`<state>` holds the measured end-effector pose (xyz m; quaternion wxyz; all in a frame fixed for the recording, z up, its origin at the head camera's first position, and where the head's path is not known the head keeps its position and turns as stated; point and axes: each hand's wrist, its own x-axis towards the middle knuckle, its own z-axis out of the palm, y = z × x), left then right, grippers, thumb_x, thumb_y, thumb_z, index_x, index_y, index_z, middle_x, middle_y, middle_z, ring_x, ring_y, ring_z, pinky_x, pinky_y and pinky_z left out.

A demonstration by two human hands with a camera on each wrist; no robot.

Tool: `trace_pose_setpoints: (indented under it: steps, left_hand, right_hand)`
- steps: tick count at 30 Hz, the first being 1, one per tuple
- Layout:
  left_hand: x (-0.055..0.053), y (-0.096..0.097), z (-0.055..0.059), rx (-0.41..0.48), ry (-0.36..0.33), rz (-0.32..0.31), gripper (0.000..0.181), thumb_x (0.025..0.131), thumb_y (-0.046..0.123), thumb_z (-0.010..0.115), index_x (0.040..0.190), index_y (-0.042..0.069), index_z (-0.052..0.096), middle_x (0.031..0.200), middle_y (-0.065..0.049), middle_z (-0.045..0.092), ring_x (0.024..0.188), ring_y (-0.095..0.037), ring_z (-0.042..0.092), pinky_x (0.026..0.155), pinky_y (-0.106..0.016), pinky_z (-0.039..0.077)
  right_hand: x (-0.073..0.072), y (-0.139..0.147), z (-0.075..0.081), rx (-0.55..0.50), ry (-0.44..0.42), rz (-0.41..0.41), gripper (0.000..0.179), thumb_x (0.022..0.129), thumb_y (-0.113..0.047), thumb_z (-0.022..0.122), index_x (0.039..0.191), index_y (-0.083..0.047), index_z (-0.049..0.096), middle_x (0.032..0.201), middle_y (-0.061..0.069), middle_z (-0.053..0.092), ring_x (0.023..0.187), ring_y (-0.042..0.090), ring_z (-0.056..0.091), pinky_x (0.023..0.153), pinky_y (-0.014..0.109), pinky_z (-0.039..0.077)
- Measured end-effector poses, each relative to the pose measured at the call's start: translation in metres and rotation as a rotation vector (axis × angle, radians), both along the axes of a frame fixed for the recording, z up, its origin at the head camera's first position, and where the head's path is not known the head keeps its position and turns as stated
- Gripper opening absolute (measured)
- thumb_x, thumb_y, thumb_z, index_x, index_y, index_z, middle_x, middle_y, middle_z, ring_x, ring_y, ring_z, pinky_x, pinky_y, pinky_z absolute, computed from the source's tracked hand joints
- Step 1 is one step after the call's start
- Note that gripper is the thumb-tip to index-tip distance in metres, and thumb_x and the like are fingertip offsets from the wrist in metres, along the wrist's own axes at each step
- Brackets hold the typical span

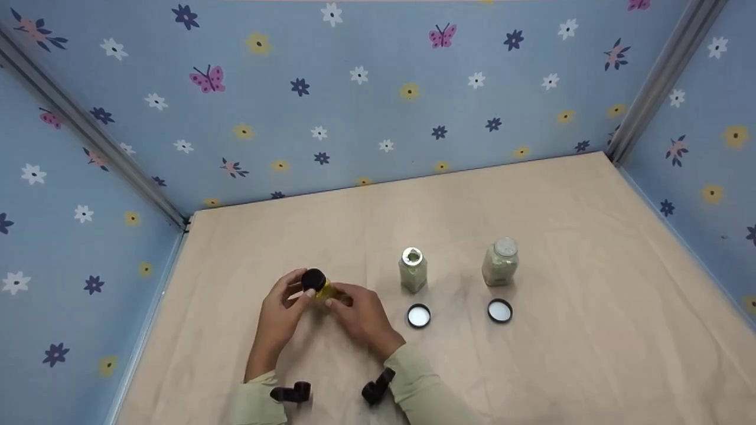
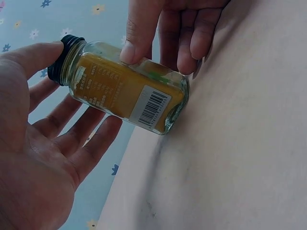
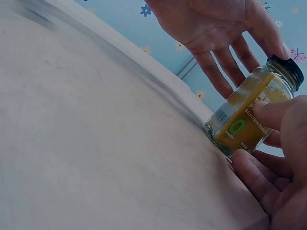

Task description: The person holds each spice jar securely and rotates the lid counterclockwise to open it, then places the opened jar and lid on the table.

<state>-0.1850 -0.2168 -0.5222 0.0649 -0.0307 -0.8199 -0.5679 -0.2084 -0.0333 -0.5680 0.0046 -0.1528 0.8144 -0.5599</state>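
Note:
A small glass jar of yellow powder (image 2: 120,88), with a barcode label, tilts between both hands over the table. Its black screw cap (image 1: 313,279) is on. My left hand (image 1: 279,321) pinches that cap between thumb and fingertips, the other fingers spread under the jar in the left wrist view. The right hand (image 1: 365,314) grips the glass body, its thumb (image 3: 276,115) across the printed front. The jar's lower edge is close over the tabletop in the right wrist view.
Right of the hands stand a green-filled jar (image 1: 413,275) with a broken top seal and another green-filled jar (image 1: 500,268) with a pale covered mouth. Before them lie two black lids (image 1: 419,316), white linings up. Flowered panels (image 1: 378,106) enclose the cloth-covered table (image 1: 567,354).

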Motion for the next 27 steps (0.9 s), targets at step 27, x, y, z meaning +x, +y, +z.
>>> trace_pose_setpoints:
  steps: [27]
  left_hand:
    - [-0.003,0.000,-0.001,-0.076,0.030,-0.004,0.047,0.098,0.023,0.067,0.143,0.013,0.056,0.130,-0.004,0.057,0.121,-0.018,0.056,0.095,-0.036,0.051]
  right_hand:
    - [0.001,0.002,0.000,-0.008,-0.016,0.009,0.037,0.096,-0.031,0.070,0.130,-0.016,0.068,0.115,-0.008,0.069,0.098,0.004,0.063,0.084,0.028,0.052]
